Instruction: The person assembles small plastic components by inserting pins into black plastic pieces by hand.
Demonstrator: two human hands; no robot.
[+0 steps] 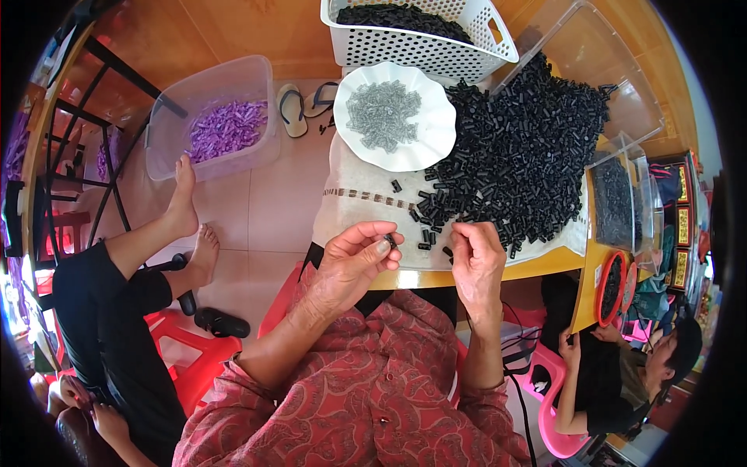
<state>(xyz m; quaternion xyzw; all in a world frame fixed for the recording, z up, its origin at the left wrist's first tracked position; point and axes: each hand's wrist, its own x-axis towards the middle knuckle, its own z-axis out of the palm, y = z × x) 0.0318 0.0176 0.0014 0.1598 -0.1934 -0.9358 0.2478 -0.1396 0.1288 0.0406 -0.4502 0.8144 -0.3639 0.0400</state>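
My left hand (352, 263) pinches a small black plastic tube (391, 240) between thumb and fingers, just off the table's front edge. Beside it on the right, my right hand (478, 265) has its thumb and fingertips pressed together; whatever they may hold is hidden. Right beyond them spreads a large heap of short black plastic tubes (521, 156), with a few loose ones near my fingertips. A white scalloped dish (440, 132) stands at the heap's left, holding small clear plastic pieces (383, 117).
A white perforated basket (420, 53) of black pieces stands at the back. A clear bin (618, 86) lies tipped behind the heap; another clear container (622, 198) is at right. Left on the floor are a tub (264, 148) of purple pieces and sandals (292, 110). People sit either side.
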